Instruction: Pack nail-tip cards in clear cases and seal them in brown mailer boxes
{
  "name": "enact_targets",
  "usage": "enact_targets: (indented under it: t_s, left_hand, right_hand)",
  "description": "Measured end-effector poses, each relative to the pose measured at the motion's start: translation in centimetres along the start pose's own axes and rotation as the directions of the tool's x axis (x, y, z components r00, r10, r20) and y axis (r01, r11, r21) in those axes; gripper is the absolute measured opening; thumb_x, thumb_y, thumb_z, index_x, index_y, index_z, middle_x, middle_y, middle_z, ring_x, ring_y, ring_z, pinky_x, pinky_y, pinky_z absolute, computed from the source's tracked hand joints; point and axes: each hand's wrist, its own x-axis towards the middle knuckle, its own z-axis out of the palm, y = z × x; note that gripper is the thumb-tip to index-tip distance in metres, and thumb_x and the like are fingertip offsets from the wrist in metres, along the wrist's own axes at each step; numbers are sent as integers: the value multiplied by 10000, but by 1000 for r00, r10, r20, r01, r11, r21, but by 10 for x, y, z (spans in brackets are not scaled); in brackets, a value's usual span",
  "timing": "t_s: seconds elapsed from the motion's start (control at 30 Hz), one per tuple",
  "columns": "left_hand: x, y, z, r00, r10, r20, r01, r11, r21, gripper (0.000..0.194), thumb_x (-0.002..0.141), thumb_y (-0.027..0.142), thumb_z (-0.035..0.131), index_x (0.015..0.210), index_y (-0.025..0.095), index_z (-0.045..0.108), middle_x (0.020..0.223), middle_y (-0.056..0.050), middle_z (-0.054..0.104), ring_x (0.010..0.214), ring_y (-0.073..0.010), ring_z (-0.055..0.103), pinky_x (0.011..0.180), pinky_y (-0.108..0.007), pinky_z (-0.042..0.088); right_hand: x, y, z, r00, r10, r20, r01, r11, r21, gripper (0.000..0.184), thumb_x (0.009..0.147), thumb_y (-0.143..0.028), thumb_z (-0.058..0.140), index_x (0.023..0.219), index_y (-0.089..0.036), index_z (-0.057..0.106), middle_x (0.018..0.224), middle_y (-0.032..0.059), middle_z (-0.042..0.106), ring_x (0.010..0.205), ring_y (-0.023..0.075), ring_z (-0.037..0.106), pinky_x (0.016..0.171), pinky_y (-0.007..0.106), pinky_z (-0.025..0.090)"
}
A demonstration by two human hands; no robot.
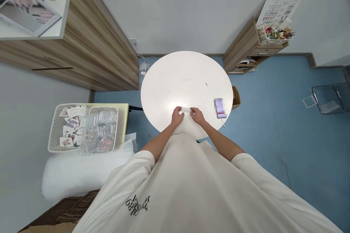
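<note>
Over the near part of the round white table point(188, 69), a small white strip point(186, 109) stretches between my two hands. It looks like folded paper or tissue, but its material is too small to tell. My left hand point(178, 115) pinches its left end with thumb and fingers. At the opposite end, my right hand point(197, 115) grips it the same way. To the right of my right hand lies a phone-shaped purple item point(220, 108), its surface blurred out. A small dark mark point(207, 84) shows farther back on the tabletop.
White baskets point(58, 123) with cards and clear plastic boxes point(98, 125) stand at left, beside a white roll point(79, 174). A wooden cabinet point(104, 40) rises at back left. A small shelf unit point(246, 45) stands at back right, a metal-framed chair point(332, 96) far right.
</note>
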Motion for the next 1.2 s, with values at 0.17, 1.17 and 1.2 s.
enact_targets:
  t_s: [0.17, 1.17, 1.2]
  left_hand:
    - [8, 6, -3, 997, -40, -73, 42, 999, 28, 241, 907, 207, 637, 1142, 220, 586, 1198, -91, 623, 1138, -204, 605, 1000, -341, 472]
    - [12, 3, -13, 971, -234, -48, 231, 972, -45, 197, 881, 289, 712, 1054, 206, 758, 1176, -74, 752, 1122, -224, 683, 1060, -365, 488]
    - [12, 3, -14, 971, -233, -44, 231, 972, -47, 206, 880, 295, 716, 1062, 208, 762, 1182, -75, 751, 1129, -226, 682, 1063, -367, 487]
  right_hand:
    - [7, -17, -2, 1000, 27, -9, -27, 1000, -13, 340, 986, -261, 487, 1262, -212, 679, 1250, 89, 681, 1116, 205, 641, 1004, 330, 491]
    - [28, -21, -11, 964, -140, 228, 199, 945, -261, 292, 970, -196, 535, 1120, -282, 770, 1104, 37, 759, 1099, 261, 652, 957, 349, 475]
    - [29, -20, -12, 960, -147, 236, 207, 944, -255, 286, 968, -196, 539, 1109, -283, 772, 1097, 37, 761, 1092, 263, 654, 957, 351, 473]
